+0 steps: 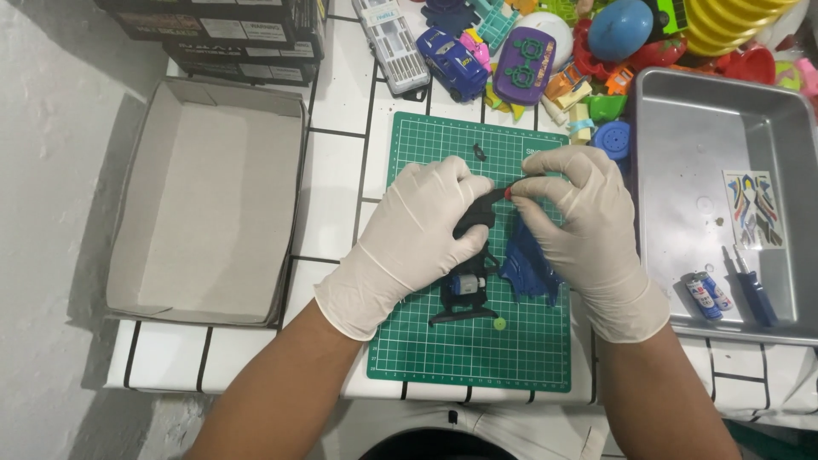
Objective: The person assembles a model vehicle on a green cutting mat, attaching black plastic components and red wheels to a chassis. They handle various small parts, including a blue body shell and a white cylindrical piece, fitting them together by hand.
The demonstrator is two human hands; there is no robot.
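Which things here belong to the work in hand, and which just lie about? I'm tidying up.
In hand: left hand, right hand, black toy chassis, blue shell, mat.

Lying about: cardboard tray, metal tray, toy pile, screwdriver, sticker sheet.

At nine o'clock lies an open grey cardboard box; at eleven, stacked black labelled cartons; at three, a multicoloured sticker sheet.

A hobby or repair bench, likely at home: a white tiled counter carries a green cutting mat, a metal tray with a small screwdriver, a heap of plastic toys and an open cardboard box.
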